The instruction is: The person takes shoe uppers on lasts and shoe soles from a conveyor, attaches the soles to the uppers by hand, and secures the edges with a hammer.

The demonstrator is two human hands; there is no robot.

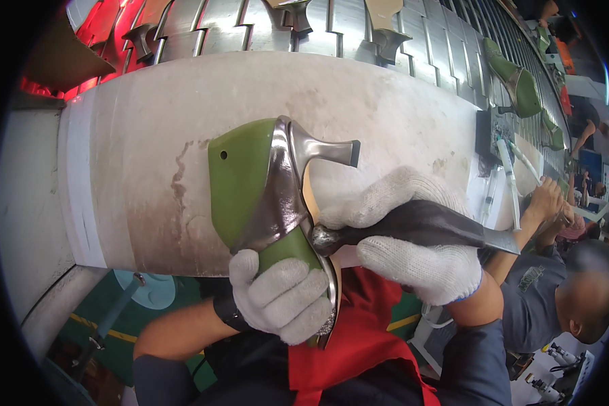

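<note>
My left hand (284, 298), in a white knit glove, is closed around the toe part of a heeled shoe (277, 210). The shoe has a shiny dark metallic strap and a slim heel (328, 150), and sits on a green shoe last (240, 162) with a small round hole. Its sole side faces right, heel pointing right. My gloved right hand (419, 237) is closed on a dark hammer (413, 224) with a flared metal end. The hammer's rounded, worn silver end touches the shoe's sole edge near the middle. Its handle is not visible.
A pale, stained worktop (162, 169) lies under the shoe. Beyond it runs a slatted metal conveyor (318, 34) carrying several heeled shoe parts and green lasts (524, 91). A co-worker in a grey shirt (531, 291) works at the right. A blue round stool (152, 289) stands below left.
</note>
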